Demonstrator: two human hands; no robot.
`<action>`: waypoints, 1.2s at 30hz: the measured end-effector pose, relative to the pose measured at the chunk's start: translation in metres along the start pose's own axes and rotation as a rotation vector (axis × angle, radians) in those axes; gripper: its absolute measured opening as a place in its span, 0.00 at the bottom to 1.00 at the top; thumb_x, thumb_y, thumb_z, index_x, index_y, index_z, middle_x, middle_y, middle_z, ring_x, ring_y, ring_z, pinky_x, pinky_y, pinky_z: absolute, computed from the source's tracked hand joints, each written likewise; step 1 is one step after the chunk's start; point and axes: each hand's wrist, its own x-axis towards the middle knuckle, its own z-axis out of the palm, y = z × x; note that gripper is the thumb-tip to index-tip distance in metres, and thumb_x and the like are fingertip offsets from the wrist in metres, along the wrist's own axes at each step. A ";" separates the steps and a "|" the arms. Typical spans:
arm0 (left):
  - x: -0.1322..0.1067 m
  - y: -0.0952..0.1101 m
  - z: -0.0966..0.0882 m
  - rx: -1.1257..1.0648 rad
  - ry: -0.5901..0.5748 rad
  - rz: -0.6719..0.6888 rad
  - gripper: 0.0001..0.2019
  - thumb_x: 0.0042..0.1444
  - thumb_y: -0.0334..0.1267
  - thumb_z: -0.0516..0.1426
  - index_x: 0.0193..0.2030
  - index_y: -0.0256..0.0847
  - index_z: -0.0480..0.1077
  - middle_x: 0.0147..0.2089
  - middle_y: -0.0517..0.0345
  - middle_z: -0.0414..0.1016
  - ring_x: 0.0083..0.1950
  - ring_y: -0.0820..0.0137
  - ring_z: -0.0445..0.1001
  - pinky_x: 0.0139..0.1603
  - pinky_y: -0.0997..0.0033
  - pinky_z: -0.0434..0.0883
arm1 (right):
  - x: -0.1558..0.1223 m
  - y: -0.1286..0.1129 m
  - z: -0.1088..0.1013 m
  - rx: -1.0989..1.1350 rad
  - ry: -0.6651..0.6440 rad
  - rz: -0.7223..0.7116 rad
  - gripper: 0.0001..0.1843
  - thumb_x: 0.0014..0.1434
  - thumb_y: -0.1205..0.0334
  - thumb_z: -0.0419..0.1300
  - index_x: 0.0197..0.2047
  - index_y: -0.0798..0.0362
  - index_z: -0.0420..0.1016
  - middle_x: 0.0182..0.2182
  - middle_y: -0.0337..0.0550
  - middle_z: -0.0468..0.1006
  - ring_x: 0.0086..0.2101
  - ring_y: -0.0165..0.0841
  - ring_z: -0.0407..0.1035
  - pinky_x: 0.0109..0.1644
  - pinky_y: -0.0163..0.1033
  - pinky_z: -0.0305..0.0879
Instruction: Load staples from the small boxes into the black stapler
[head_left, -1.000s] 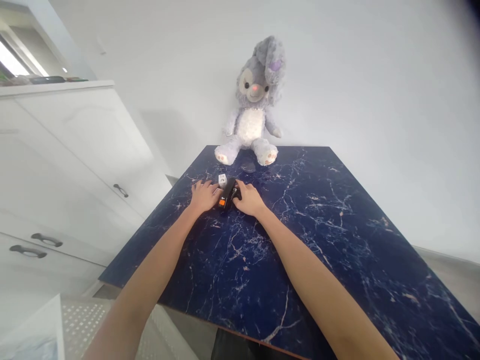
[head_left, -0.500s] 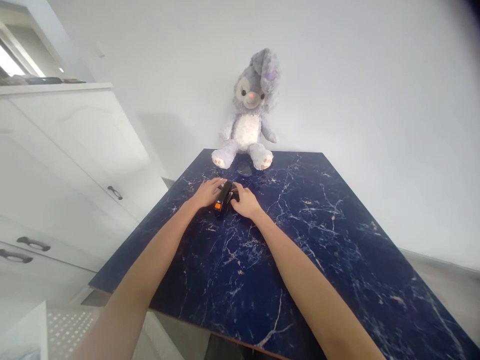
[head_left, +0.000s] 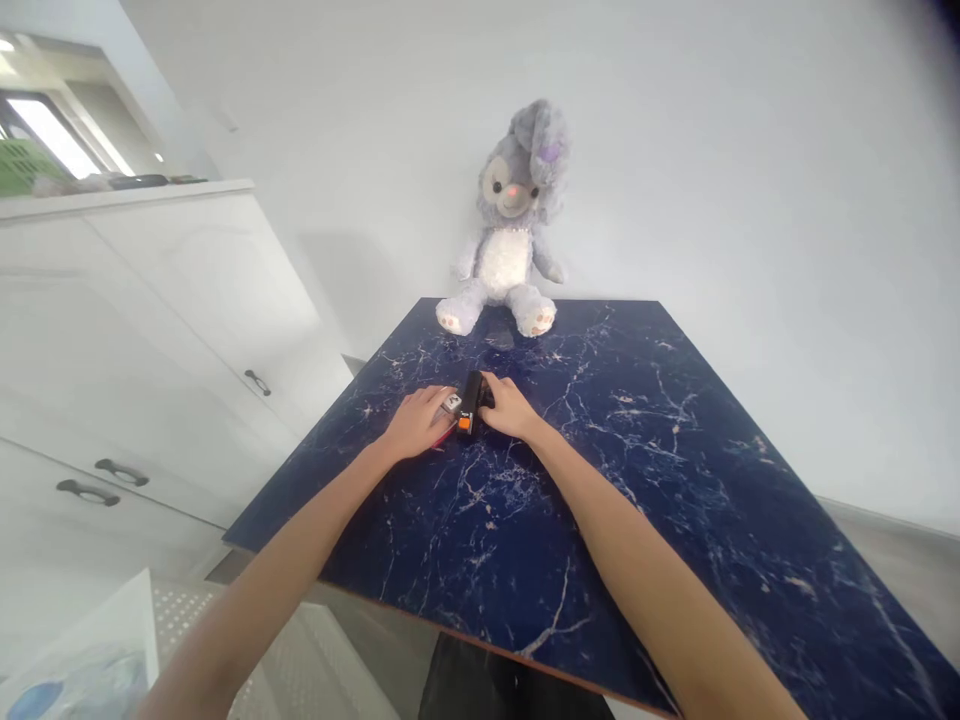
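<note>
A small black device [head_left: 471, 400] with an orange patch lies on the dark blue marbled table [head_left: 600, 480]. My right hand [head_left: 507, 408] is closed around its right side. My left hand [head_left: 417, 424] rests on the table just left of it, fingers curled over a small white and grey object [head_left: 451, 402] with something red under the fingertips. What the left fingers grip is too small to name.
A grey and white plush rabbit [head_left: 511, 225] sits at the table's far edge against the white wall. White cabinets with dark handles [head_left: 105, 470] stand to the left. A white perforated surface [head_left: 300, 660] lies below the table's near-left corner.
Both hands stayed at the black device. The small white object, open beside the device a second ago, now sits under my left fingertips. The camera has shifted slightly.
</note>
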 end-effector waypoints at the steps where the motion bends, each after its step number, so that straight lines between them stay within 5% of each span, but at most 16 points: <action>1: 0.001 0.008 0.003 -0.011 0.008 0.007 0.23 0.67 0.46 0.51 0.66 0.46 0.64 0.63 0.50 0.71 0.59 0.56 0.69 0.59 0.55 0.66 | -0.012 -0.001 -0.007 0.015 0.005 -0.025 0.37 0.52 0.68 0.60 0.66 0.55 0.62 0.52 0.49 0.77 0.51 0.42 0.68 0.59 0.45 0.64; 4: 0.006 0.040 0.012 -0.066 0.021 0.044 0.21 0.67 0.46 0.52 0.65 0.47 0.66 0.57 0.50 0.74 0.57 0.56 0.71 0.57 0.55 0.66 | -0.055 -0.002 -0.035 0.049 0.014 -0.046 0.39 0.50 0.67 0.62 0.66 0.54 0.61 0.53 0.49 0.75 0.50 0.41 0.67 0.57 0.46 0.64; 9: 0.026 0.100 0.029 -0.169 0.012 0.176 0.23 0.66 0.48 0.55 0.65 0.46 0.66 0.52 0.49 0.76 0.54 0.56 0.72 0.58 0.51 0.65 | -0.118 0.002 -0.095 0.120 -0.161 -0.036 0.17 0.53 0.63 0.65 0.47 0.49 0.72 0.38 0.37 0.78 0.37 0.34 0.70 0.43 0.38 0.65; 12: 0.035 0.115 0.035 -0.261 -0.005 0.211 0.26 0.63 0.47 0.58 0.67 0.45 0.64 0.50 0.51 0.79 0.58 0.54 0.70 0.62 0.49 0.63 | -0.149 0.011 -0.120 0.109 -0.180 0.056 0.13 0.55 0.56 0.67 0.42 0.49 0.73 0.34 0.36 0.77 0.33 0.33 0.70 0.38 0.37 0.63; 17: 0.033 0.088 0.017 -0.287 -0.095 0.197 0.27 0.61 0.38 0.56 0.68 0.49 0.64 0.58 0.52 0.76 0.73 0.50 0.53 0.67 0.45 0.60 | -0.175 0.025 -0.131 0.088 -0.125 0.161 0.12 0.57 0.51 0.66 0.39 0.49 0.74 0.34 0.38 0.77 0.33 0.35 0.71 0.37 0.39 0.64; 22: 0.028 0.065 -0.007 -0.294 -0.298 0.272 0.26 0.58 0.37 0.58 0.64 0.55 0.69 0.68 0.56 0.67 0.70 0.54 0.61 0.65 0.51 0.64 | -0.173 0.026 -0.126 0.050 -0.089 0.146 0.10 0.58 0.52 0.66 0.36 0.47 0.72 0.33 0.38 0.76 0.31 0.35 0.70 0.35 0.40 0.64; 36: 0.030 0.055 -0.016 -0.264 -0.336 0.104 0.26 0.56 0.47 0.62 0.63 0.55 0.70 0.55 0.53 0.74 0.49 0.60 0.77 0.49 0.62 0.72 | -0.174 0.028 -0.113 -0.131 0.172 0.303 0.16 0.59 0.49 0.64 0.31 0.46 0.63 0.28 0.39 0.72 0.27 0.35 0.67 0.28 0.41 0.60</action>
